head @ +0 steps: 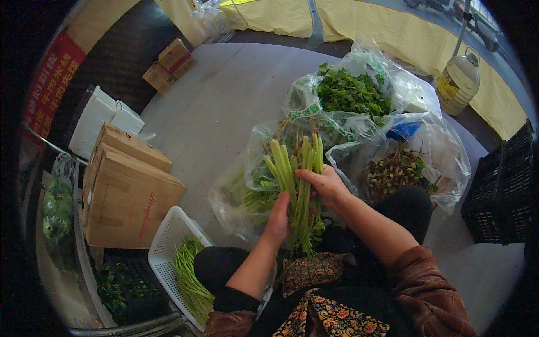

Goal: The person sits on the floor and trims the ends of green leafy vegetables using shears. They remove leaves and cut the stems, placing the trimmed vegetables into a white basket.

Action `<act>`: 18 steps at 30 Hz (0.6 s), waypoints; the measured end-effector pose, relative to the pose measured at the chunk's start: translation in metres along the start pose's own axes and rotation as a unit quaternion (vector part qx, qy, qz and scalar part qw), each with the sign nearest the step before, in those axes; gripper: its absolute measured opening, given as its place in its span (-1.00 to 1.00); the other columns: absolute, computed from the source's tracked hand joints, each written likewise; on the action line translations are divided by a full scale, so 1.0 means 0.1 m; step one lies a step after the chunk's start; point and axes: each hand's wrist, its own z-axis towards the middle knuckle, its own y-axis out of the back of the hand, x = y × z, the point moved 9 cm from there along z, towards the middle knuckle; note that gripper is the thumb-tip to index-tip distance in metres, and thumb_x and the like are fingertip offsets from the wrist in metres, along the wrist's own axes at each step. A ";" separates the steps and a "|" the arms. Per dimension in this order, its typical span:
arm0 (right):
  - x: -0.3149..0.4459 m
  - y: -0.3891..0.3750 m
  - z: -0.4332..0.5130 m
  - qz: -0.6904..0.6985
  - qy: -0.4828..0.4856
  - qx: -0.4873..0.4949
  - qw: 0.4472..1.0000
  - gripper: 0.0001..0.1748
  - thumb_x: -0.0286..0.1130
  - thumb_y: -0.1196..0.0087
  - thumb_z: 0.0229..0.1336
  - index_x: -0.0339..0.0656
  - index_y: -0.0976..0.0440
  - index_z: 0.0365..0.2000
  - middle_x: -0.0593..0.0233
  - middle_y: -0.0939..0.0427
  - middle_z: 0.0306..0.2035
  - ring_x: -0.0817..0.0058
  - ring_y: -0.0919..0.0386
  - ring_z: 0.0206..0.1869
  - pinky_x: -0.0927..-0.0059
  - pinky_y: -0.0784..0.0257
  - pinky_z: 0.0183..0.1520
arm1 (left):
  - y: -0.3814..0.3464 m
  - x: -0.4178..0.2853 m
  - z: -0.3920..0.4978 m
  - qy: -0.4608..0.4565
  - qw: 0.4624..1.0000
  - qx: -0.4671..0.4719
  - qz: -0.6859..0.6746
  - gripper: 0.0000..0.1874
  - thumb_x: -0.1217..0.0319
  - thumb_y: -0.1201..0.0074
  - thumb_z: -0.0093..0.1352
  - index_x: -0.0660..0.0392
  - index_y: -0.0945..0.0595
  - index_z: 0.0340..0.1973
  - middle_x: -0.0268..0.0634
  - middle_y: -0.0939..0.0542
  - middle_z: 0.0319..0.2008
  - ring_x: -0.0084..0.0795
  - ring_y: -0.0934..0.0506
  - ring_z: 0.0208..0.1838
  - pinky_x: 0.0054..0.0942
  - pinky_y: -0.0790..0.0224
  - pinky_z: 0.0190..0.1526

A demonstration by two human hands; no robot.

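Both hands grip bunches of celery [302, 202] above my lap, pale root ends pointing away from me. My left hand [278, 219] wraps the left side of the stalks. On the right side, my right hand [325, 185] closes around them, thumb across the front. Just beyond lies an open clear plastic bag [236, 202] with more green stalks inside. A second clear bag holds leafy greens [351, 90]. To the right, another bag contains a heap of root trimmings [396, 172]. By my left knee, thin green stalks [191, 274] lie in a white perforated basket [162, 250].
Cardboard boxes [130, 198] and white foam-like containers [92, 122] stand at left. Black plastic crates [501, 189] are at right, with a large plastic jug [459, 82] behind. Smaller cartons [170, 65] sit at the far left. Yellow tarpaulin [379, 25] borders the back.
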 end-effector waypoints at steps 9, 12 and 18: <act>-0.11 -0.05 0.00 0.063 -0.012 -0.003 0.998 -0.72 -0.24 -0.07 -0.07 -0.20 -0.42 -0.35 0.45 -0.44 -0.50 0.67 -0.31 -0.55 0.62 -0.14 -0.55 | 0.37 -0.06 0.01 -0.106 0.964 -0.147 0.195 -0.60 0.17 0.36 0.36 0.21 -0.32 -0.06 -0.21 -0.40 -0.14 -0.44 -0.37 -0.12 -0.50 -0.18 -0.08; -0.20 -0.07 0.00 0.067 -0.030 0.001 0.997 -0.71 -0.23 -0.06 -0.06 -0.19 -0.42 -0.33 0.45 -0.44 -0.49 0.67 -0.32 -0.53 0.62 -0.14 -0.55 | 0.41 -0.10 0.02 -0.120 0.937 -0.145 0.295 -0.61 0.21 0.32 0.36 0.31 -0.35 -0.12 -0.19 -0.38 -0.16 -0.47 -0.32 -0.08 -0.52 -0.12 -0.04; -0.29 -0.09 0.06 0.088 -0.022 0.004 0.996 -0.67 -0.22 -0.07 -0.05 -0.23 -0.40 -0.30 0.37 -0.46 -0.43 0.59 -0.40 -0.46 0.57 -0.25 -0.48 | 0.20 -0.43 -0.15 -0.300 0.827 -0.221 0.421 -0.62 0.25 0.27 0.35 0.34 -0.33 -0.11 -0.18 -0.39 -0.21 -0.45 -0.34 -0.12 -0.52 -0.14 -0.06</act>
